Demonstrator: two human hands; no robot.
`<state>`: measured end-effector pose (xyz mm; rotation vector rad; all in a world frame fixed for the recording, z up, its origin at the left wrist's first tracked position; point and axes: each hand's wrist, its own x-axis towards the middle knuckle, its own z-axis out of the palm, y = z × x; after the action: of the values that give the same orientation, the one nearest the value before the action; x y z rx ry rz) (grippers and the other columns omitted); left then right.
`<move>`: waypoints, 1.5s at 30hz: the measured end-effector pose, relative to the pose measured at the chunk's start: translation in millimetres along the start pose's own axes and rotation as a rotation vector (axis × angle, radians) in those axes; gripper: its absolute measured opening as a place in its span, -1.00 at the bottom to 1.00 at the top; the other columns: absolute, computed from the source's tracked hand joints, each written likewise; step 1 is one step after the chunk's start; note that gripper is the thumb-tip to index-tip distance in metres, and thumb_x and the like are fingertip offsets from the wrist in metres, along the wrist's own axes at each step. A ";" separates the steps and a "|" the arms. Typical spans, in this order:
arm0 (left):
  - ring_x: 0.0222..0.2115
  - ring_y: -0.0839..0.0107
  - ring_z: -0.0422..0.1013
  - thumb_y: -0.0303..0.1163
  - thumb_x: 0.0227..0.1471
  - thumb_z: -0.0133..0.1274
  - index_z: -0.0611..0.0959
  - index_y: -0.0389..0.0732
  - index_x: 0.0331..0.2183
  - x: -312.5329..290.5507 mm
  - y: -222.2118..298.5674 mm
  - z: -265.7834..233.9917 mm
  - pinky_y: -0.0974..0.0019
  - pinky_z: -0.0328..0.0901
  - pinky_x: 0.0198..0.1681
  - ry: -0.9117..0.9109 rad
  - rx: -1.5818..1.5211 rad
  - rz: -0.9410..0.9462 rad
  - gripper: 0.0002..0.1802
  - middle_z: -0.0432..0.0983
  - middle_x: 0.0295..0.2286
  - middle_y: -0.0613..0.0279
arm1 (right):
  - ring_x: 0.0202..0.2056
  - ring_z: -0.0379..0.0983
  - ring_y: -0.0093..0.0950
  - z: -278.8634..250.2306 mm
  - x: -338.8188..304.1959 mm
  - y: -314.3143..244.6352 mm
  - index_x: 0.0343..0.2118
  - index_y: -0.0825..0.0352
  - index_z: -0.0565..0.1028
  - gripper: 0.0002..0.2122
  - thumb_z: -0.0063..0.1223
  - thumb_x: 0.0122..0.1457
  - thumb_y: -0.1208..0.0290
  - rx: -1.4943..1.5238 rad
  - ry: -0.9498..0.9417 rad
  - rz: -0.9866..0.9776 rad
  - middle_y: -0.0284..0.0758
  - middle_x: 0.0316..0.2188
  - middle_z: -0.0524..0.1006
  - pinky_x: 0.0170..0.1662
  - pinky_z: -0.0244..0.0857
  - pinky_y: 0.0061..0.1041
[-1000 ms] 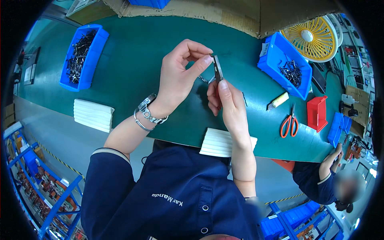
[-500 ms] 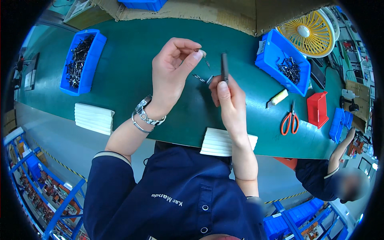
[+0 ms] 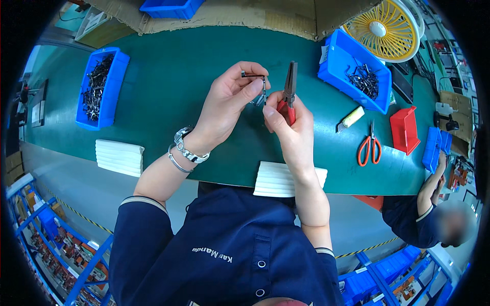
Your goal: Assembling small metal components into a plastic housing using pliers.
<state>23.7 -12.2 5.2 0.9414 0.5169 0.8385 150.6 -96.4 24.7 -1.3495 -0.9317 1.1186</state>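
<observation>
Between the thumb and fingers of my left hand (image 3: 229, 99) is a small, thin dark metal part (image 3: 265, 91). My right hand (image 3: 292, 120) grips red-handled pliers (image 3: 290, 84), their dark jaws pointing away from me. The right thumb and index finger also come together at the lower end of the metal part, so both hands meet there. A few more small metal pieces (image 3: 258, 101) lie on the green table (image 3: 168, 81) just behind the hands, partly hidden.
Blue bins of dark metal parts stand left (image 3: 118, 79) and right (image 3: 332, 69). Right of my hands lie a yellow cutter knife (image 3: 351, 118), orange-handled scissors (image 3: 369, 149) and a red bin (image 3: 403, 131). White ribbed pads (image 3: 120, 157) line the near edge. A co-worker's arm (image 3: 430, 186) is far right.
My hands have drawn together, the right fingertips now at the part in the left hand. The pliers have turned so their red handles show. The view has shifted slightly.
</observation>
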 end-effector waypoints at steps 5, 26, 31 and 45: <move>-0.28 0.59 0.32 -0.40 0.15 -0.02 0.45 -0.25 -0.13 -0.9 -3.6 -0.5 0.51 0.24 -0.17 -0.030 -0.064 -0.030 -0.75 0.43 -0.31 0.28 | -0.56 0.15 -0.70 1.0 -1.0 -2.4 -0.43 0.36 0.36 -0.87 0.04 0.08 0.44 -0.075 0.019 -0.023 -0.49 -0.63 0.29 -0.48 0.07 -0.65; -0.21 0.58 0.34 -0.43 0.15 -0.03 0.42 -0.25 -0.08 -0.5 -4.7 1.9 0.50 0.24 -0.10 -0.017 -0.037 -0.058 -0.71 0.44 -0.26 0.25 | -0.59 0.12 -0.74 -2.3 4.2 6.8 -0.45 0.35 0.37 -0.90 0.02 0.10 0.45 0.092 0.001 0.040 -0.54 -0.66 0.26 -0.53 0.00 -0.67; -0.21 0.60 0.35 -0.40 0.12 0.00 0.43 -0.28 -0.08 -0.2 -2.4 10.1 0.49 0.25 -0.16 -0.003 0.161 0.013 -0.68 0.46 -0.29 0.26 | -0.63 0.19 -0.67 -18.7 8.1 -3.0 -0.40 0.33 0.38 -0.93 0.00 0.11 0.48 0.292 0.084 0.044 -0.50 -0.66 0.29 -0.54 0.05 -0.65; -0.06 0.18 0.25 -0.42 -0.10 0.12 0.55 -0.14 -0.31 0.6 -47.3 49.9 0.18 0.21 -0.08 -0.429 1.478 0.516 -0.79 0.36 -0.18 0.22 | -0.52 0.17 -0.54 -85.6 12.2 -1.0 -0.28 0.29 0.34 -0.73 -0.36 0.33 0.20 0.725 0.391 -0.335 -0.41 -0.58 0.26 -0.45 0.08 -0.51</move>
<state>78.0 -51.4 -10.2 2.6278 0.4780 0.5706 236.4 -106.0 20.8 -0.7345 -0.3767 0.7757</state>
